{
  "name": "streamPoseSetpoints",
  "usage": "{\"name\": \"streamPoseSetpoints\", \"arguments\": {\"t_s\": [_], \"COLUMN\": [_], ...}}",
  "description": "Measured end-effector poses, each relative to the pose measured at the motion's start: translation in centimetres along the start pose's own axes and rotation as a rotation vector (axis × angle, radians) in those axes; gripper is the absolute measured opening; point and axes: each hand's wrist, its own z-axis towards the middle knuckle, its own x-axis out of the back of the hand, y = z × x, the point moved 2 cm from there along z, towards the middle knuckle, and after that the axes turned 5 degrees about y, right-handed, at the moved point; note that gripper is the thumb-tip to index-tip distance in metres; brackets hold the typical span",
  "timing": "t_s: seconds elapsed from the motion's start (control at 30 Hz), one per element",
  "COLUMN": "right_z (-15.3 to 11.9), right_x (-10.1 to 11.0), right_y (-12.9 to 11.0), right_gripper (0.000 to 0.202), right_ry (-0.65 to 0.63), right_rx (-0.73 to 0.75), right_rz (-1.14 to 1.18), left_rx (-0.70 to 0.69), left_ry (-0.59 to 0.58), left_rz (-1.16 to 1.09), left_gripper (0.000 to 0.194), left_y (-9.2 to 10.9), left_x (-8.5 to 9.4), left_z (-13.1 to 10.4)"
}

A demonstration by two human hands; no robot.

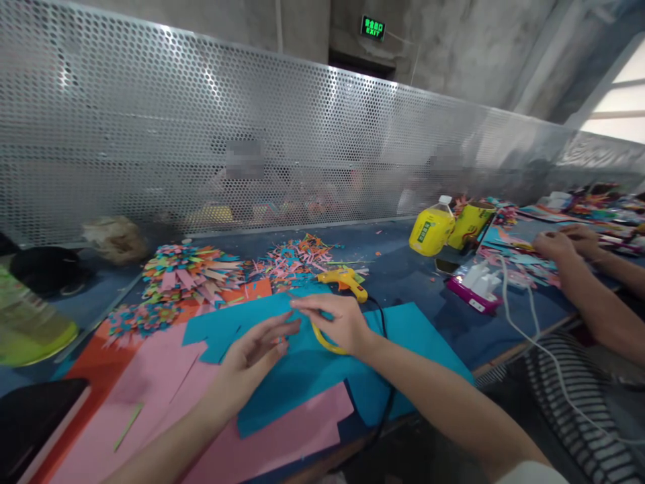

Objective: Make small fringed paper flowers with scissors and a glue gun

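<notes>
Over blue paper sheets (302, 376), both of my hands face each other at close range. My left hand (246, 356) is curled, thumb and fingers around a tiny coloured paper piece (279, 341) that is mostly hidden. The fingers of my right hand (340, 321) are pinched together, and what they hold is too small to make out. A yellow curved loop (326, 343) shows below the right hand; the rest of it is covered. Just beyond lies a yellow hot glue gun (345, 280), its black cord running toward the front edge.
Pink sheets (136, 396) lie at left. Behind are a spiky paper-strip bundle (189, 272) and loose paper strips (297, 259). A yellow-labelled bottle (432, 227) and a purple-based power strip (474, 289) stand right, near another person's hands (559, 243). A perforated metal screen (302, 134) backs the table.
</notes>
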Motion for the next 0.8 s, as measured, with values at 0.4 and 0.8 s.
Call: {"name": "streamPoseSetpoints", "arguments": {"t_s": [0.4, 0.8], "right_z": [-0.1, -1.4], "right_x": [-0.8, -3.5], "right_y": [0.1, 0.6], "right_gripper": [0.016, 0.053], "right_ry": [0.05, -0.252], "right_rx": [-0.166, -0.657], "right_rz": [0.164, 0.663], "left_rx": [-0.099, -0.875], "left_ry": [-0.017, 0.178], "left_rz": [0.155, 0.765], "left_gripper": [0.024, 0.018], "left_y": [0.4, 0.8], "left_x": [-0.2, 0.8], "left_z": [-0.3, -0.2]}}
